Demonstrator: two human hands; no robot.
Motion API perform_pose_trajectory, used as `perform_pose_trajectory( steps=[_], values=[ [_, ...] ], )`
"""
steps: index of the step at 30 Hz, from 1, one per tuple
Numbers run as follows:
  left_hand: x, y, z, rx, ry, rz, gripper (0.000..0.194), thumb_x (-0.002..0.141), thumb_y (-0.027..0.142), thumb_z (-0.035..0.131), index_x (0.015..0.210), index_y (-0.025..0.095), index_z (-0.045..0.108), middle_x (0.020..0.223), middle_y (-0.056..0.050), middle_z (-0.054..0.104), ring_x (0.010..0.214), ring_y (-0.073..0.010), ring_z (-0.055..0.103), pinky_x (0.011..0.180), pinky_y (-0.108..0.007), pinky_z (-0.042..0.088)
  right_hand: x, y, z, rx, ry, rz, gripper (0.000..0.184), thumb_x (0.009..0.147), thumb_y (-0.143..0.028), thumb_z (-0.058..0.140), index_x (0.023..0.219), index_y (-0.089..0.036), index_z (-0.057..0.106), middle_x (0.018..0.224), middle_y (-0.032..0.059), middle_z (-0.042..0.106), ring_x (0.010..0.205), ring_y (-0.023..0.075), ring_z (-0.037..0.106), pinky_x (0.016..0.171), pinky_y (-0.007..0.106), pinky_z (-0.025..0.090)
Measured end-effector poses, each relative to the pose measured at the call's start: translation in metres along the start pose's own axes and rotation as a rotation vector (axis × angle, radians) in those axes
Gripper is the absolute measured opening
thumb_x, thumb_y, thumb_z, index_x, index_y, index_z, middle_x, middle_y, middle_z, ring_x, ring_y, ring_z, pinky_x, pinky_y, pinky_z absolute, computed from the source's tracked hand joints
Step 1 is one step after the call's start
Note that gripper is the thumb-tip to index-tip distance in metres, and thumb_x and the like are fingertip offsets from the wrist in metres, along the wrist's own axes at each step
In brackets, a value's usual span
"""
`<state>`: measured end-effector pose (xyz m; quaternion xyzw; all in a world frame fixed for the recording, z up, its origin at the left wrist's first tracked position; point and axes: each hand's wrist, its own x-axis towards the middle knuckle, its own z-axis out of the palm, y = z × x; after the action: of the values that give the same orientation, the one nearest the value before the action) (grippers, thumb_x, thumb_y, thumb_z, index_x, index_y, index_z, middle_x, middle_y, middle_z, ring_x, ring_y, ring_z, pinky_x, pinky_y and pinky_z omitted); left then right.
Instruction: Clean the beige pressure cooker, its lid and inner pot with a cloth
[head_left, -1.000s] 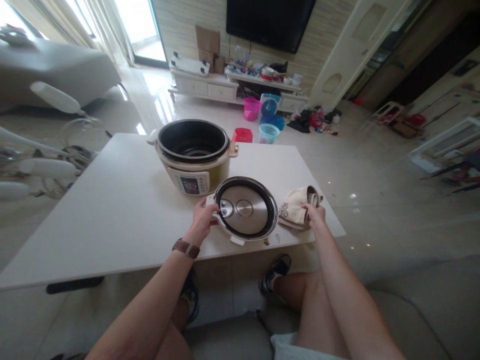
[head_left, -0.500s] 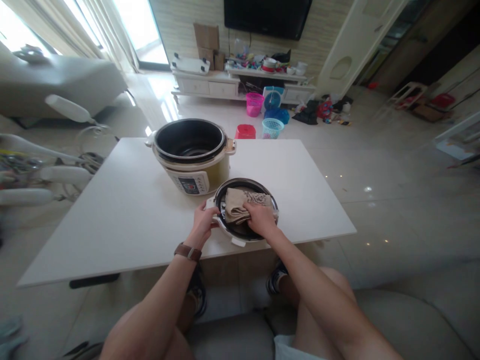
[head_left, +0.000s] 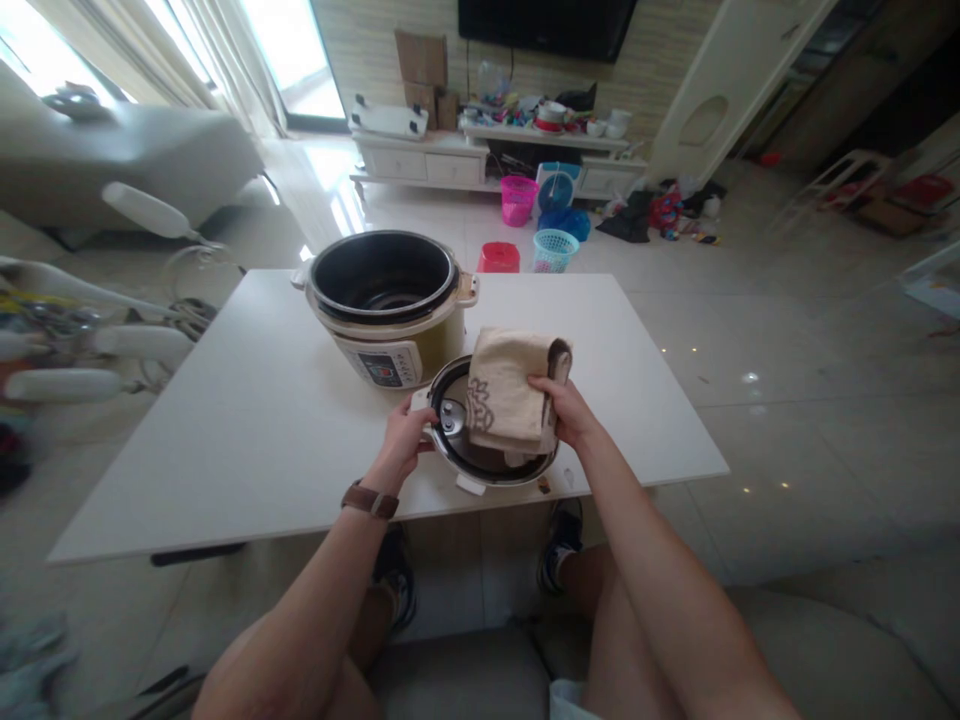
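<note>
Head view: from where I'm standing, a person is sitting at a white worktop (head_left: 262,430), where an uncovered cooker (head_left: 429,348) is showing its dark pot.
Lid (head_left: 456,445): lying in front and to the right of the cooker, its steel inner face turning upward.
Left hand (head_left: 405,437): gripping the lid's rim on the side nearer the cooker, thumb pressing on top.
Right hand (head_left: 571,412): pinching a folded beige cloth (head_left: 514,385) between thumb and fingers.
Cloth: covering the lid's right part; whether it's touching the steel, I can't tell.
Baskets: pink (head_left: 519,202) and light-blue (head_left: 555,251) ones are standing on the floor, beyond the cooker and to its right.
</note>
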<state>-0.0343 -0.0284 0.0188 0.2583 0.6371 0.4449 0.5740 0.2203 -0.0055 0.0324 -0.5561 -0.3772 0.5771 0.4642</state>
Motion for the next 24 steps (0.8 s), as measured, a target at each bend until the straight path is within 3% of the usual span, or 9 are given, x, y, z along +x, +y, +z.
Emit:
perform_pose_trajectory(
  steps=[3, 7, 10, 13, 16, 19, 24],
  values=[
    [-0.002, 0.000, 0.000, 0.005, -0.004, 0.015, 0.049, 0.048, 0.023, 0.064, 0.096, 0.022, 0.066, 0.073, 0.003, 0.062, 0.049, -0.0132, 0.051, 0.048, -0.029, 0.050, 0.002, 0.008, -0.005, -0.082, 0.080, 0.042, 0.044, 0.074, -0.031, 0.079, 0.115, -0.018, 0.069, 0.112, 0.0094, 0.082, 0.098, 0.0256, 0.078, 0.092, 0.040, 0.064],
    [-0.005, 0.001, 0.002, -0.002, 0.014, 0.008, 0.051, 0.048, 0.023, 0.065, 0.099, 0.022, 0.067, 0.072, 0.002, 0.062, 0.049, -0.0135, 0.052, 0.048, -0.029, 0.050, -0.002, 0.014, -0.012, -0.726, 0.188, 0.013, 0.056, 0.075, -0.044, 0.085, 0.120, -0.018, 0.064, 0.122, 0.0152, 0.077, 0.114, 0.0313, 0.072, 0.103, 0.048, 0.058],
    [-0.006, 0.002, 0.004, -0.010, 0.027, 0.003, 0.051, 0.048, 0.023, 0.064, 0.099, 0.022, 0.068, 0.073, 0.002, 0.063, 0.050, -0.0145, 0.054, 0.048, -0.029, 0.051, -0.009, 0.013, -0.013, -1.057, 0.243, -0.215, 0.071, 0.078, -0.047, 0.085, 0.136, -0.016, 0.059, 0.142, 0.0214, 0.065, 0.134, 0.0373, 0.061, 0.115, 0.054, 0.049],
    [-0.008, 0.003, 0.007, 0.007, 0.033, 0.023, 0.054, 0.048, 0.023, 0.064, 0.102, 0.021, 0.070, 0.078, 0.000, 0.065, 0.053, -0.0153, 0.056, 0.048, -0.029, 0.050, -0.015, 0.017, -0.002, -1.187, 0.012, -0.454, 0.085, 0.076, -0.047, 0.088, 0.146, -0.011, 0.055, 0.158, 0.0235, 0.053, 0.149, 0.0385, 0.046, 0.128, 0.052, 0.037],
    [-0.011, 0.003, 0.008, 0.054, 0.024, 0.076, 0.060, 0.050, 0.024, 0.064, 0.109, 0.021, 0.072, 0.087, -0.003, 0.069, 0.060, -0.0162, 0.058, 0.046, -0.026, 0.049, -0.018, 0.031, 0.016, -1.282, -0.218, -0.426, 0.096, 0.077, -0.047, 0.087, 0.156, -0.010, 0.048, 0.170, 0.0239, 0.040, 0.158, 0.0428, 0.035, 0.130, 0.056, 0.032],
    [-0.013, 0.003, 0.009, 0.100, 0.001, 0.137, 0.065, 0.051, 0.024, 0.065, 0.116, 0.020, 0.072, 0.095, -0.004, 0.070, 0.067, -0.0172, 0.060, 0.045, -0.022, 0.047, -0.016, 0.043, 0.030, -1.344, -0.231, -0.369, 0.099, 0.081, -0.037, 0.082, 0.165, -0.012, 0.038, 0.174, 0.0225, 0.033, 0.160, 0.0461, 0.031, 0.128, 0.060, 0.034],
    [-0.014, 0.002, 0.010, 0.120, -0.003, 0.150, 0.066, 0.052, 0.024, 0.065, 0.118, 0.020, 0.071, 0.097, -0.005, 0.070, 0.071, -0.0187, 0.062, 0.045, -0.023, 0.049, -0.008, 0.048, 0.035, -1.357, -0.168, -0.366, 0.079, 0.092, -0.024, 0.064, 0.167, -0.014, 0.039, 0.172, 0.0176, 0.043, 0.160, 0.0408, 0.037, 0.125, 0.056, 0.041]
  ],
)
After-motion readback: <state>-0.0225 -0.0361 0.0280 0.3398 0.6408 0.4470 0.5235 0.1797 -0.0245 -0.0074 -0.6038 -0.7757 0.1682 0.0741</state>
